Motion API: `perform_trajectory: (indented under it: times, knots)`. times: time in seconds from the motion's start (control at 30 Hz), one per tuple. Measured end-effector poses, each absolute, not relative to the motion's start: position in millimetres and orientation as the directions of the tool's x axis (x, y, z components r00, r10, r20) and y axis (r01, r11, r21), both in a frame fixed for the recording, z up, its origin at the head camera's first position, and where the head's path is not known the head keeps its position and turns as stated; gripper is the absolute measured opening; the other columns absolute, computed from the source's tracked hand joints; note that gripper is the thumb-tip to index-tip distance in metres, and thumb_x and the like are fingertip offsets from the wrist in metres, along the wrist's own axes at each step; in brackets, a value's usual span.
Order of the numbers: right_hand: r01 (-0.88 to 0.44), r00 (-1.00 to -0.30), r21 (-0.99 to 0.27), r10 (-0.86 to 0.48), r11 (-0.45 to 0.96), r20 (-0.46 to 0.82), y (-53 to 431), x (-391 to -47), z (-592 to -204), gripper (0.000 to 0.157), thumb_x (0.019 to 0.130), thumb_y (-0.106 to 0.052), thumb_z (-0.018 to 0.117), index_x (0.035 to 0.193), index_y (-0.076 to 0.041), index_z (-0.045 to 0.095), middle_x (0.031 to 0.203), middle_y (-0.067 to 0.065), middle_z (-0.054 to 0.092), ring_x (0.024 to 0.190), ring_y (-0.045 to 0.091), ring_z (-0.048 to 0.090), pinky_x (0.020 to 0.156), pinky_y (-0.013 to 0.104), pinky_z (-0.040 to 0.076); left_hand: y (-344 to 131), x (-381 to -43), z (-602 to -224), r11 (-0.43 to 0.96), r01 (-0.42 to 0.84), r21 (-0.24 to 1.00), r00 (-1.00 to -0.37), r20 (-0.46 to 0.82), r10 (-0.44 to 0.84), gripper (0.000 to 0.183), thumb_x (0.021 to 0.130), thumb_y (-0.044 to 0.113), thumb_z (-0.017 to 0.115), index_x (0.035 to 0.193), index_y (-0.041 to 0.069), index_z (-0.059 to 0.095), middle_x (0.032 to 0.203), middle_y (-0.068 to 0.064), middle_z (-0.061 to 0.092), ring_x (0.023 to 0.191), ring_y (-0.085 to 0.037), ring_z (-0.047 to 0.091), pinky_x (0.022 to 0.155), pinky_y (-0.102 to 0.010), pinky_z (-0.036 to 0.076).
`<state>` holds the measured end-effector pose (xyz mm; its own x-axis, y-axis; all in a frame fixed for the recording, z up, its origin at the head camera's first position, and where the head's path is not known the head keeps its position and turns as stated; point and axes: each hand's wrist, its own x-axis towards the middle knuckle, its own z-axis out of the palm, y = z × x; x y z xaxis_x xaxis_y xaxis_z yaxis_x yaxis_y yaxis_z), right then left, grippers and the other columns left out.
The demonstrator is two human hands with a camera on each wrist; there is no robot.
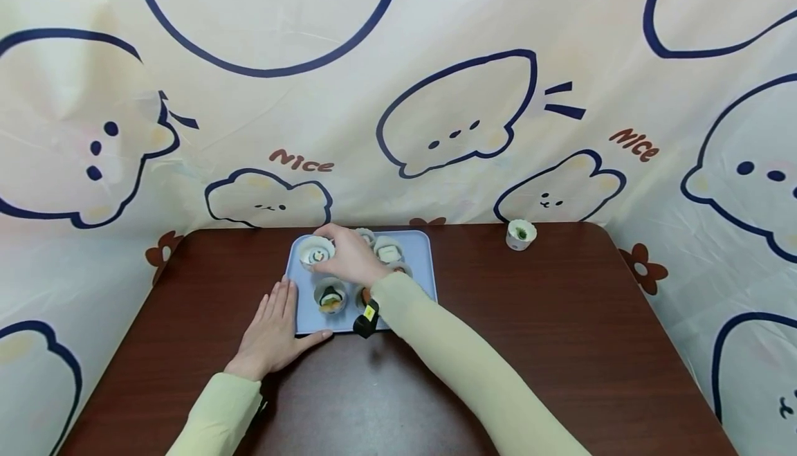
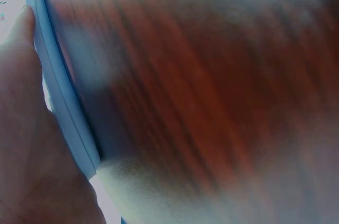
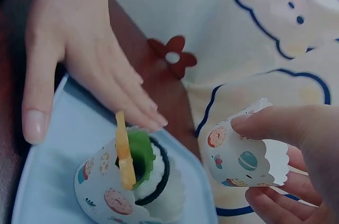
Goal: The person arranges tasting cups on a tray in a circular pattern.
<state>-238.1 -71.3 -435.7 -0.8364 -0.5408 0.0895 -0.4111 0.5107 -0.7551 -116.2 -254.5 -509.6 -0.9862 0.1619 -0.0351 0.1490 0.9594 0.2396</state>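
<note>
My right hand [image 1: 351, 255] pinches a patterned paper baking cup [image 3: 225, 155] between thumb and fingers, at the back left corner of a light blue tray [image 1: 422, 252]. What lies inside that cup I cannot tell. With its fingers straight, my left hand [image 1: 264, 337] rests against the tray's front left corner, thumb along the front edge. Between the hands stands another printed cup [image 3: 103, 192] holding a sushi roll [image 3: 153, 173] with a green leaf and a yellow piece. Behind the right hand is a cup with a white piece [image 1: 389, 251]; other cups are partly hidden by my wrist.
One more paper cup [image 1: 520, 236], with something green inside, stands at the back right of the dark brown table [image 1: 529, 331]. A cartoon-printed cloth [image 1: 454, 110] hangs close behind and on both sides of the table. A black wrist strap piece [image 1: 366, 323] hangs beneath my right wrist.
</note>
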Motion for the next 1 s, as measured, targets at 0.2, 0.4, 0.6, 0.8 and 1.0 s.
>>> perform_trajectory:
  times: [0.2,0.4,0.6,0.8,1.0]
  knots:
    - [-0.377,-0.864,-0.686,-0.504,0.622,0.017,-85,-247,-446,0.063,0.084,-0.03,0.087,0.138,-0.013,0.06,0.125,-0.001,0.066,0.105,0.011,0.061,0.088,0.029,0.051,-255,-117,-509,0.959,0.15,0.241,-0.986,-0.037,0.163,0.126,0.083,0.085,0.051,0.156,-0.013,0.019,0.163,-0.032,0.014,0.15,-0.046,0.013,0.119,-0.059,0.013]
    - [-0.351,-0.873,-0.611,-0.484,0.709,-0.06,-92,-252,-460,0.065,0.086,-0.029,0.085,0.143,-0.013,0.058,0.134,0.003,0.063,0.115,0.016,0.061,0.094,0.03,0.05,-254,-115,-508,0.957,0.154,0.247,-0.985,-0.038,0.168,0.126,0.083,0.085,0.051,0.155,-0.014,0.02,0.163,-0.032,0.014,0.15,-0.047,0.013,0.119,-0.06,0.013]
    - [-0.385,-0.857,-0.576,-0.511,0.721,-0.066,-91,-255,-463,0.065,0.087,-0.027,0.084,0.144,-0.01,0.057,0.136,0.006,0.063,0.119,0.018,0.06,0.097,0.029,0.049,-254,-114,-506,0.957,0.157,0.244,-0.985,-0.033,0.17,0.125,0.084,0.084,0.052,0.155,-0.013,0.021,0.163,-0.031,0.014,0.15,-0.046,0.013,0.119,-0.06,0.013]
    - [-0.405,-0.845,-0.56,-0.53,0.722,-0.072,-90,-256,-464,0.067,0.086,-0.023,0.084,0.145,-0.008,0.057,0.139,0.006,0.061,0.12,0.017,0.06,0.097,0.026,0.048,-252,-114,-504,0.957,0.161,0.242,-0.985,-0.026,0.172,0.124,0.084,0.083,0.053,0.155,-0.014,0.022,0.162,-0.032,0.015,0.149,-0.047,0.015,0.118,-0.06,0.014]
    - [-0.394,-0.837,-0.563,-0.536,0.726,-0.106,-90,-256,-462,0.068,0.086,-0.025,0.083,0.146,-0.008,0.055,0.141,0.006,0.06,0.12,0.016,0.06,0.098,0.025,0.047,-253,-113,-503,0.958,0.161,0.238,-0.985,-0.026,0.172,0.123,0.085,0.082,0.054,0.155,-0.014,0.022,0.162,-0.032,0.016,0.15,-0.047,0.015,0.119,-0.059,0.014]
